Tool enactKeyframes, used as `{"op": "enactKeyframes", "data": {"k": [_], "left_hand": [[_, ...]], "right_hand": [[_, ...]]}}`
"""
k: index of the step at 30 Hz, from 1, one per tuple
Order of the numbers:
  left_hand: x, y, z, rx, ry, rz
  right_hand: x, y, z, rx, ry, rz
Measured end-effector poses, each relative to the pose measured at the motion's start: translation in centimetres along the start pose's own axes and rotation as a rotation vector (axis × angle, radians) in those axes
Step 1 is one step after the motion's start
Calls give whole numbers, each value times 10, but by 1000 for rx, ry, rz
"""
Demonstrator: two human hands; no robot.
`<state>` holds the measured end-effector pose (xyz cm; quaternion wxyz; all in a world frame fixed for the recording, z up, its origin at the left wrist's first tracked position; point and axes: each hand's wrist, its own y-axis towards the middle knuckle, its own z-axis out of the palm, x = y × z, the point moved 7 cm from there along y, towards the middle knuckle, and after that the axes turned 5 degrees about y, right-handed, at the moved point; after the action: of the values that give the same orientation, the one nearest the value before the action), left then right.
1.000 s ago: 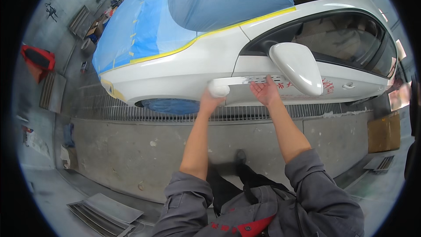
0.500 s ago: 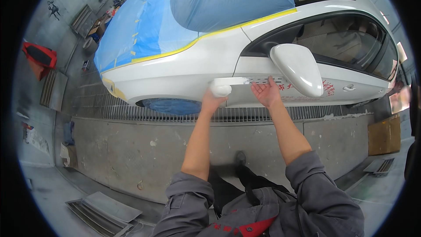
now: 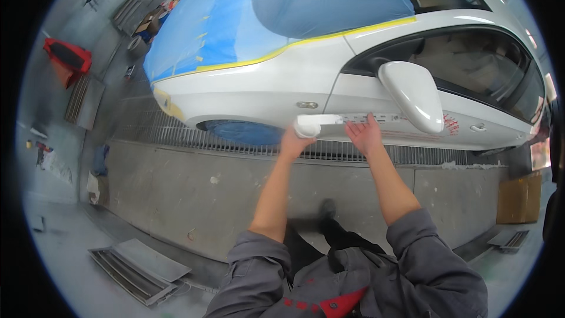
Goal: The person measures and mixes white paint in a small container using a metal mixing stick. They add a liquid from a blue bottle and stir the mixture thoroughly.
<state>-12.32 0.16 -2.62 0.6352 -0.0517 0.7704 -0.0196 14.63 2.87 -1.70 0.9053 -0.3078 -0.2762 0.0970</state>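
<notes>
My left hand [image 3: 292, 143] grasps a white rounded piece [image 3: 307, 126]. My right hand [image 3: 366, 136] is loosely uncurled, palm up, against the slotted strip [image 3: 382, 118].

Lighting: cool, diffuse, moderately bright. Highlights: white sheen on the side mirror [image 3: 412, 93], above and right of the right-hand fingers [image 3: 355, 131]. Glare: washed-out pale patch [image 3: 540, 156], far right of the fingers. Shadow: soft-edged and dark, on the floor [image 3: 165, 188] below the fingers, beside the legs [image 3: 336, 235]. Sharpness: slightly soft overall; fingers mildly smeared. Distortion: fisheye, the car [image 3: 247, 94] above the fingers bowed. Border: black corners, bluish fringe at the rim.
</notes>
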Motion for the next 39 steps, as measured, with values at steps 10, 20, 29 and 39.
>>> {"op": "enactKeyframes", "data": {"k": [10,20,29,39], "left_hand": [[148,-188,-106,-68,-68,-147],[53,-391,-472,-616,101,-75],[32,-417,-693,-664,293,-109],[66,-284,-961,-415,85,-230]], "right_hand": [[-208,-104,21,227,-723,5],[-486,-359,347,1500,-1385,-28],[-663,-425,496,2276,-1325,-215],[-867,-329,710,2463,-1383,10]]}}
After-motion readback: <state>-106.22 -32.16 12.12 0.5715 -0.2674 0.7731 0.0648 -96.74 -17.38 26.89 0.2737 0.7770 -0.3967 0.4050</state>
